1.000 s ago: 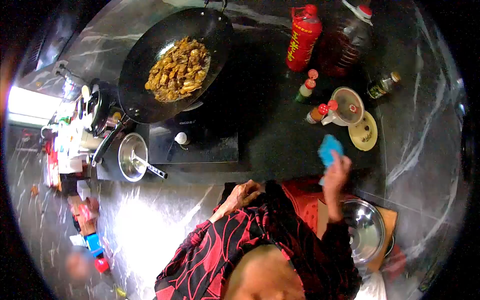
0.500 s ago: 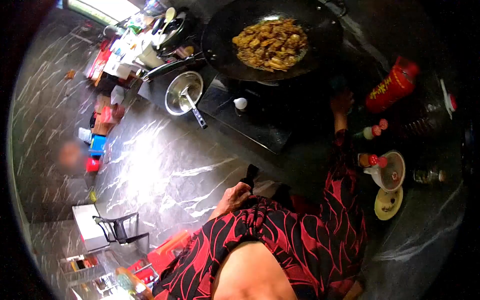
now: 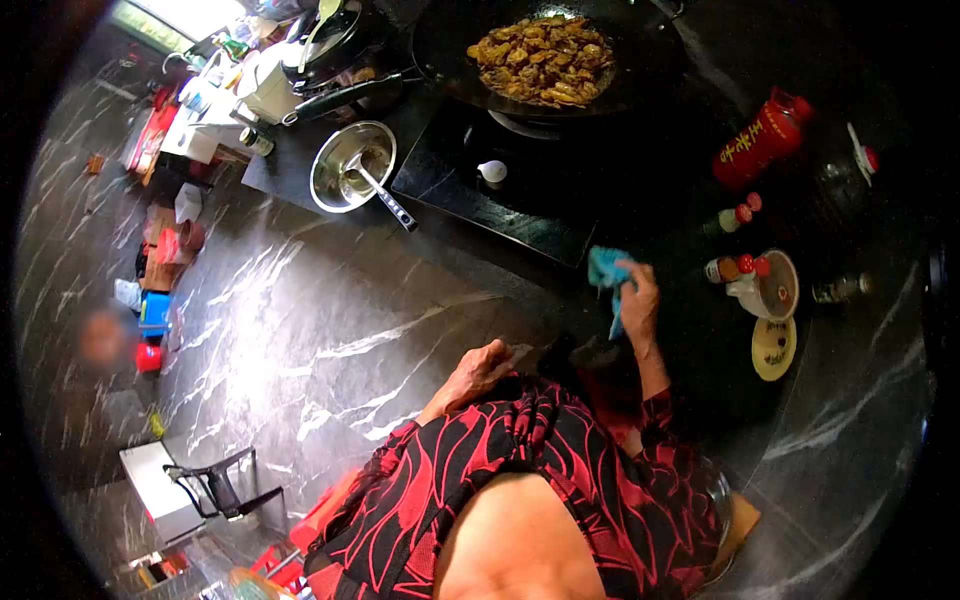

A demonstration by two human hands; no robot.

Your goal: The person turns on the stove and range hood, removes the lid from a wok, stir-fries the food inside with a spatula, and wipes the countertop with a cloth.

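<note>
My right hand [image 3: 641, 297] pinches a crumpled blue cloth [image 3: 605, 268] beside the front right corner of the black stove [image 3: 480, 205]. Part of the cloth hangs down below the fingers. In front of my waist, my left hand [image 3: 478, 372] is curled closed; its fingertips and anything inside them are hidden. A black wok [image 3: 440, 55] stands on the stove, holding browned, sliced food [image 3: 545, 62]. The stove's white knob [image 3: 491, 171] faces me. Left of the stove, a steel bowl [image 3: 326, 172] has a ladle with a dark handle [image 3: 388, 200] resting in it.
On the right counter stand a red bottle [image 3: 762, 140], red-capped seasoning jars [image 3: 735, 216], a white tub [image 3: 780, 285], a yellowish lid [image 3: 773, 350] and a glass jar [image 3: 842, 289]. At far left are a black chair [image 3: 230, 485] and a white table [image 3: 160, 480].
My right hand has come back from the dark area beside the wok toward me, bringing the blue cloth into the light. A black item beside my left hand no longer shows. The view has shifted.
</note>
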